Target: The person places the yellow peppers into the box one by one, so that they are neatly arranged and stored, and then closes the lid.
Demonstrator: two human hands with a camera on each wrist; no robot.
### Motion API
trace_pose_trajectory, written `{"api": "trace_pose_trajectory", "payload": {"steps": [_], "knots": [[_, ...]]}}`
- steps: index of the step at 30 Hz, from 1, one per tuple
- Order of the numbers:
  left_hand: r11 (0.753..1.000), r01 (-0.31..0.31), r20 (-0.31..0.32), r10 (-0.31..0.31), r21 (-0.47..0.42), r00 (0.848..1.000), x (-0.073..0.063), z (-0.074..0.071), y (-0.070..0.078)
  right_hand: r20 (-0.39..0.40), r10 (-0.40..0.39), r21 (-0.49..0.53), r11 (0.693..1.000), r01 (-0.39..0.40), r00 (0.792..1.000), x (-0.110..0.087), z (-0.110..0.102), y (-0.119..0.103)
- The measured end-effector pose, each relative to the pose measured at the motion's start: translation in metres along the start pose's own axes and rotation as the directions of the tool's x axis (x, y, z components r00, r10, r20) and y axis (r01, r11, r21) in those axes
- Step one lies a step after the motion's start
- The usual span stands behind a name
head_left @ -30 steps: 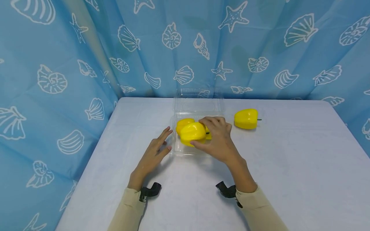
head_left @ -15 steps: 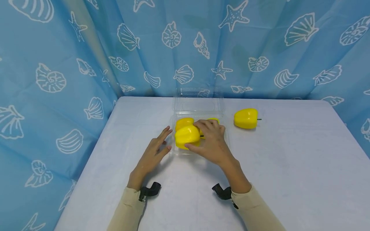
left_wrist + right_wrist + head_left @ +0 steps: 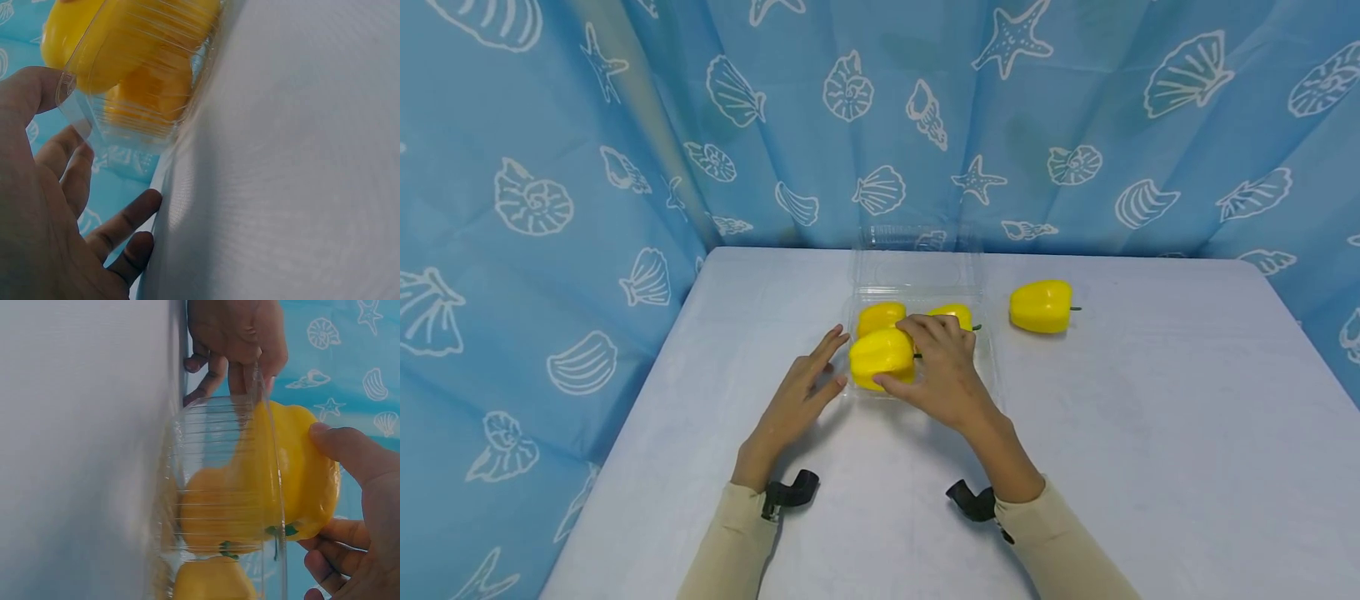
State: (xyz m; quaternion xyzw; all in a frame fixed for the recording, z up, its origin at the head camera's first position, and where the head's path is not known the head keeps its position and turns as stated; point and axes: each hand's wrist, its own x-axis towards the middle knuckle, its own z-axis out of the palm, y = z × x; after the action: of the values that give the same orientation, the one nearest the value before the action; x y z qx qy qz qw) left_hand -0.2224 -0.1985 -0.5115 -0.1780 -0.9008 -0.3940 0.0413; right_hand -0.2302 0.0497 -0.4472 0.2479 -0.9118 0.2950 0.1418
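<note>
Head view: A clear plastic clamshell container (image 3: pixel 983 367) sits on a white-covered tabletop (image 3: pixel 1150 417), its lid (image 3: pixel 917 268) folded back toward 12 o'clock. Four yellow bell peppers are visible, three at the container and one outside it. Within the base, a rear-left pepper (image 3: pixel 880 315) lies at 10 o'clock and a rear-right pepper (image 3: pixel 953 311), its green stem pointing toward 3 o'clock, lies between 1 and 2.

At 8 o'clock, the right hand (image 3: pixel 951 375) grasps the front-left pepper (image 3: pixel 880 354), fingers bent over the far side and thumb on the near side, the arm reaching in from 5 o'clock. The right wrist view shows this pepper partly through the ribbed clear wall and partly above the rim.

The left hand (image 3: pixel 793 408) is beside the container's 9 o'clock edge, fingers spread and grasping nothing, thumb tip at the rim, forearm angled from 7 o'clock. The outer pepper (image 3: pixel 1040 307) lies on its side on the tabletop between 2 and 3 o'clock from the container, before a blue shell-print curtain (image 3: pixel 820 158).
</note>
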Motion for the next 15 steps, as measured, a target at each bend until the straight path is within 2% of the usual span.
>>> {"api": "trace_pose_trajectory", "payload": {"steps": [15], "knots": [[1.000, -0.020, 0.016, 0.020, -0.009, 1.000, 0.001, -0.002, 0.001, 0.022, 0.035, 0.003, 0.999, -0.035, 0.999, 0.000, 0.011, 0.005]]}}
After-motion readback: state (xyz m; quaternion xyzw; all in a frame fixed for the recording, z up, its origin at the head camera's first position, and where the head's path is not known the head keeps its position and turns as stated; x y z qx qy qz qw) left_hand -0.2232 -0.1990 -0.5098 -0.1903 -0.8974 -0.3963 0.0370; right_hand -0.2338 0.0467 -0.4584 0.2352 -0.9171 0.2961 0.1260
